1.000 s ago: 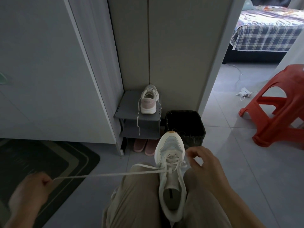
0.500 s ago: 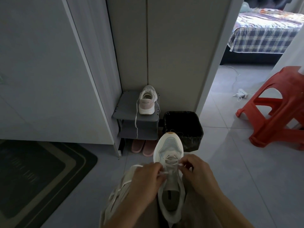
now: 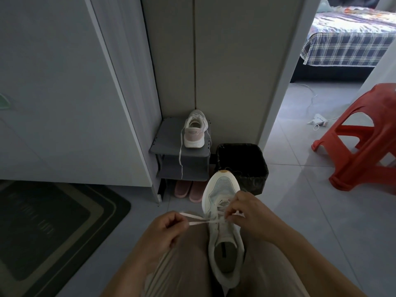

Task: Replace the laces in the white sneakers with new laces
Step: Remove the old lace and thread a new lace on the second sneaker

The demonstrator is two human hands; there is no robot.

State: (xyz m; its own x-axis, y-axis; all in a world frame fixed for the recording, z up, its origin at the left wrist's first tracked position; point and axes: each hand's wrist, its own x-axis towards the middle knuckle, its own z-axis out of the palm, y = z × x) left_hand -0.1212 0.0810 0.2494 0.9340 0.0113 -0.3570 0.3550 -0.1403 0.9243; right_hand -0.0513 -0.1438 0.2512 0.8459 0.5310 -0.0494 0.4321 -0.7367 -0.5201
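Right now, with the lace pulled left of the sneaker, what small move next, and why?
Probably pull the lace farther left with the left hand: two strands run from it to the sneaker, where the right hand pinches the lacing.

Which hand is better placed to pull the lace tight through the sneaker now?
Probably left: the left hand pinches the lace stretched sideways from the sneaker, while the right hand pinches it at the eyelets.

Two sneakers (image 3: pixel 221 187), two slippers (image 3: pixel 188 189), one stool (image 3: pixel 364 144)
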